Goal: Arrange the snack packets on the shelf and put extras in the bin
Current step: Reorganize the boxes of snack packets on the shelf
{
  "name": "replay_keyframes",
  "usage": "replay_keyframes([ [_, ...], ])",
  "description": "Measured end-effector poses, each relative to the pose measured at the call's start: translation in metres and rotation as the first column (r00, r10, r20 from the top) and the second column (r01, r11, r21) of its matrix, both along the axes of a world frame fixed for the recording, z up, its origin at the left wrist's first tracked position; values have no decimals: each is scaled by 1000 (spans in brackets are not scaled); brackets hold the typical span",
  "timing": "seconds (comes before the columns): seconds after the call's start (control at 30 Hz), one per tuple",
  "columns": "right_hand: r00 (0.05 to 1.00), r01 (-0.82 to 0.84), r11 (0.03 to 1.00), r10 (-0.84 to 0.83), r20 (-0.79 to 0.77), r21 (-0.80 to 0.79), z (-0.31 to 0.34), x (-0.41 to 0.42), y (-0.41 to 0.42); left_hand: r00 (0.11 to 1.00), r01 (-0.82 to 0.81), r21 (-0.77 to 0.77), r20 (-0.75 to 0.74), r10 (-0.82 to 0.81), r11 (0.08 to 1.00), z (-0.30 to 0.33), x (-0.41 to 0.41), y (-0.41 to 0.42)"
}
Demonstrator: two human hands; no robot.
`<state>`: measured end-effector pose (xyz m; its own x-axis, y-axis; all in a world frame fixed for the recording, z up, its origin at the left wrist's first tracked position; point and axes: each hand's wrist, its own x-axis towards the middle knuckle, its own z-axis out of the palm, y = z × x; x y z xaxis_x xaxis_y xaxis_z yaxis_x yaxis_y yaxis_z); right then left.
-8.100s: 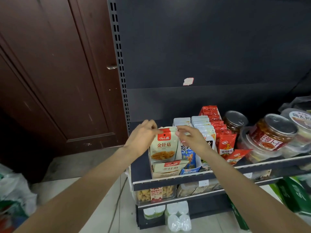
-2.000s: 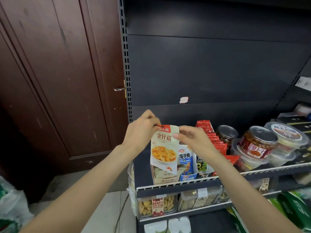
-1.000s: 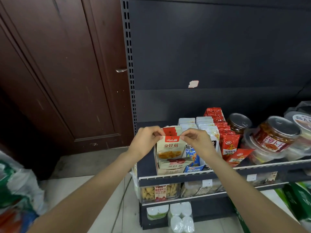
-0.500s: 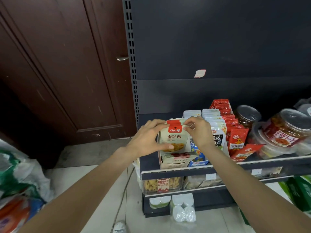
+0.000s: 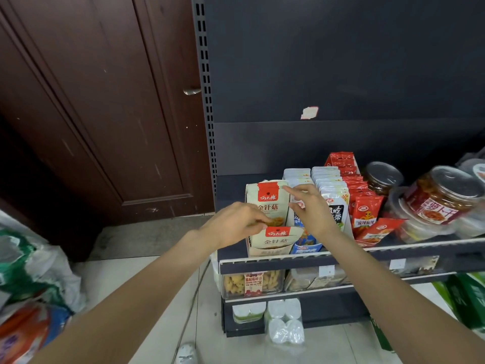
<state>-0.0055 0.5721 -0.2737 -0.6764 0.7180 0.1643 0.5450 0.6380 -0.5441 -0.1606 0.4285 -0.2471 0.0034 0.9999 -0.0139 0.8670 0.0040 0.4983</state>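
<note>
Left hand [image 5: 237, 223] pinches the slumped enoki mushroom packet [image 5: 275, 236]; right hand [image 5: 313, 210], grip wide, steadies the upright packet [image 5: 267, 199] at 12 o'clock. Stand it flush.

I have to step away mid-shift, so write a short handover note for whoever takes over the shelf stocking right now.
Left hand: fingers curled on the front of the upright cream mushroom packet, at its lower part.
Right hand: fingers straight, fingertips touching that packet's top right corner.
Position: the packet stands at the left end of the shelf, in a cardboard box with more of the same packets slumped in front.
Done: blue packets, white packets and red packets stand in rows alongside.
Left: straighten the slumped packets. No bin is in view.
</note>
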Motion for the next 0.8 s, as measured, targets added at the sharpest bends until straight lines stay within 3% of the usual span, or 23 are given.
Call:
replay_keyframes([
  [0.17, 998, -47, 998, 48, 33, -29, 1, 0, 3, 997, -71, -12, 14, 71, 997, -2, 8, 7],
  [0.43, 998, -58, 981, 53, -33, -185, 6, 2, 5, 886, -296, 64, 392, 248, 953, 13, -1, 6],
  [0.6, 997, -70, 976, 76, 19, -205, 10, 2, 5, 824, -434, 170, 472, 313, 885, 40, -18, -1],
  [0.7, 986, -93, 983, 114, 123, -160, 13, 0, 4, 816, -438, 201, 497, 294, 876, 56, -27, -8],
  [0.8, 988, -82, 982, 103, 118, -171, 19, 0, 2, 823, -438, 224, 489, 288, 870, 68, -34, -15],
])
